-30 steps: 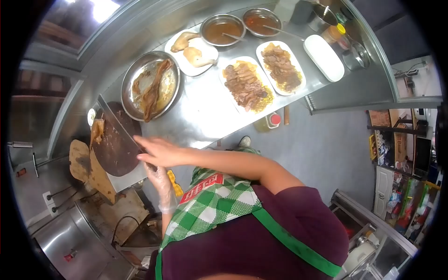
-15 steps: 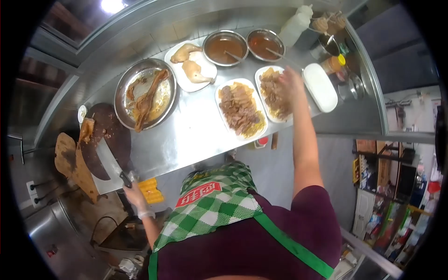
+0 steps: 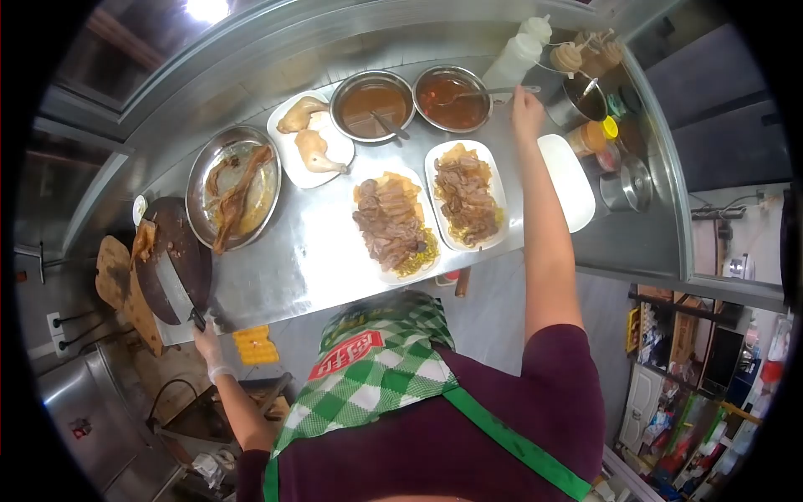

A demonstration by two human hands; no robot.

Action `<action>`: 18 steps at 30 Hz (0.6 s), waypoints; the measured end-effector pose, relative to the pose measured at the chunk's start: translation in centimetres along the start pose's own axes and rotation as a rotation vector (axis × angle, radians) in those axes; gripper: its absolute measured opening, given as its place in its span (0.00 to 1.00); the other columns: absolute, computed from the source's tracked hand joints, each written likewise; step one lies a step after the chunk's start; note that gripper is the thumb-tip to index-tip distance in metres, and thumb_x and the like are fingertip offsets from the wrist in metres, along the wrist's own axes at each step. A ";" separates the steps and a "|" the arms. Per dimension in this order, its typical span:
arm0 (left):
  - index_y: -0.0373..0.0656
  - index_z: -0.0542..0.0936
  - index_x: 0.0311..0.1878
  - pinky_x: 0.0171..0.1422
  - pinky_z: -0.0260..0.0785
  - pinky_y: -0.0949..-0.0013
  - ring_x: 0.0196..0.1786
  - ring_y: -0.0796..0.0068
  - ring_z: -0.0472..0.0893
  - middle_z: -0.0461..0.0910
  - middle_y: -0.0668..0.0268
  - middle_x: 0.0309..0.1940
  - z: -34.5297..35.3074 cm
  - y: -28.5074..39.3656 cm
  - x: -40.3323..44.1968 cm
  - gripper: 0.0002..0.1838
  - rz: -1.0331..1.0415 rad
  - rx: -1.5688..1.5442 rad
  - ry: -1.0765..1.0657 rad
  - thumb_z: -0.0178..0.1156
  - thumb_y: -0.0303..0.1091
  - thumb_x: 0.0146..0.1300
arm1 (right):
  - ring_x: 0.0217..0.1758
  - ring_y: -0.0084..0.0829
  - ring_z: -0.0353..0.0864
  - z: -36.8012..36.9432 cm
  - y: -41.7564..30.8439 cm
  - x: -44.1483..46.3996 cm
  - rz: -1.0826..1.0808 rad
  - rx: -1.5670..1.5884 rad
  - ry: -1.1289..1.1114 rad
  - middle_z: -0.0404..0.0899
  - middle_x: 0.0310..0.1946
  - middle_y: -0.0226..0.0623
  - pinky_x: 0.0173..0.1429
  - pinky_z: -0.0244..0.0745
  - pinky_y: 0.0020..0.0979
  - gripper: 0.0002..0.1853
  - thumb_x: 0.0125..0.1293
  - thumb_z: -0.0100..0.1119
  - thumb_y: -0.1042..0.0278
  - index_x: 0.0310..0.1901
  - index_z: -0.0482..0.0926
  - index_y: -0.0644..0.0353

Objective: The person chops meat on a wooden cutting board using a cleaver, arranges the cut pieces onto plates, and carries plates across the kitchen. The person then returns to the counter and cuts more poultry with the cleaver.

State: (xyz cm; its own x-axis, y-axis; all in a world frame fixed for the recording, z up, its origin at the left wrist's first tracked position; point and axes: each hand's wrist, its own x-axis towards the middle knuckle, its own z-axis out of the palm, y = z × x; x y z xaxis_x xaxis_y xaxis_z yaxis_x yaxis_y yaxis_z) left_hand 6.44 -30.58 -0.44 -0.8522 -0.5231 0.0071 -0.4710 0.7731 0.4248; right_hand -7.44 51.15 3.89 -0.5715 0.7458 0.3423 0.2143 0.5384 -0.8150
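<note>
My left hand (image 3: pixel 209 341), in a clear glove, is closed around the handle of a cleaver (image 3: pixel 174 287), whose blade lies over the dark round chopping board (image 3: pixel 191 249). My right hand (image 3: pixel 526 114) is closed on the handle end of a ladle (image 3: pixel 493 90); its other end reaches into the right bowl of reddish-brown sauce (image 3: pixel 452 112). Below the bowls are two white plates of sliced meat, the left one (image 3: pixel 391 219) and the right one (image 3: pixel 465 197). A piece of cooked meat (image 3: pixel 144 241) sits at the board's left edge.
A second sauce bowl (image 3: pixel 371 102) stands beside a plate with poultry legs (image 3: pixel 312 151). Further left is a steel dish (image 3: pixel 236 186) with long pieces of meat. To the right are an oblong white dish (image 3: pixel 567 184), squeeze bottles (image 3: pixel 517 63), a steel pot (image 3: pixel 577 103) and a yellow-capped jar (image 3: pixel 592 136).
My right hand went from beside my left hand, over the right meat plate, to the ladle and took hold of it. My left hand, with the cleaver, moved down and left. The view shifted.
</note>
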 end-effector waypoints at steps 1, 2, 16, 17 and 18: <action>0.29 0.72 0.53 0.54 0.65 0.61 0.49 0.48 0.77 0.78 0.46 0.45 0.0 -0.3 0.2 0.26 0.005 -0.006 -0.021 0.59 0.42 0.58 | 0.16 0.23 0.72 0.1 1.0 0.2 0.023 0.019 -0.022 0.73 0.14 0.35 0.23 0.66 0.31 0.22 0.64 0.53 0.53 0.23 0.78 0.65; 0.29 0.71 0.53 0.55 0.65 0.61 0.49 0.48 0.77 0.78 0.45 0.45 0.0 -0.4 0.4 0.26 0.011 -0.015 -0.042 0.59 0.42 0.58 | 0.17 0.23 0.72 0.1 1.8 0.6 0.043 0.038 -0.042 0.73 0.15 0.35 0.23 0.66 0.30 0.21 0.64 0.54 0.53 0.25 0.78 0.65; 0.30 0.73 0.54 0.59 0.64 0.61 0.54 0.52 0.75 0.76 0.48 0.52 -1.9 5.5 -2.2 0.23 -0.046 0.077 0.335 0.54 0.41 0.65 | 0.20 0.17 0.73 -4.9 -2.9 -4.1 0.110 0.300 -0.423 0.78 0.22 0.33 0.25 0.67 0.20 0.12 0.65 0.56 0.62 0.37 0.81 0.64; 0.31 0.74 0.54 0.59 0.64 0.62 0.54 0.54 0.75 0.75 0.49 0.53 -2.7 7.4 -3.2 0.22 -0.024 0.007 0.380 0.53 0.41 0.65 | 0.20 0.18 0.73 -5.0 -3.2 -4.8 0.131 0.348 -0.399 0.78 0.21 0.33 0.25 0.67 0.20 0.13 0.64 0.57 0.62 0.37 0.80 0.65; 0.31 0.74 0.54 0.59 0.64 0.63 0.54 0.55 0.76 0.75 0.50 0.53 -3.0 9.3 -4.3 0.21 -0.001 -0.062 0.423 0.52 0.40 0.66 | 0.20 0.19 0.73 -5.0 -3.6 -5.7 0.155 0.395 -0.374 0.78 0.21 0.33 0.25 0.68 0.20 0.13 0.64 0.57 0.62 0.37 0.80 0.66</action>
State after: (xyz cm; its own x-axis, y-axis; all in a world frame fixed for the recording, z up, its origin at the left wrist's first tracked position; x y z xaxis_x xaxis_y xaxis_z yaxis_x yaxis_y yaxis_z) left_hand 6.45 -22.25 6.21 -0.6773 -0.6348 0.3718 -0.4462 0.7563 0.4784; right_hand -1.01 46.91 7.23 -0.8142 0.5758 0.0745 0.0461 0.1921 -0.9803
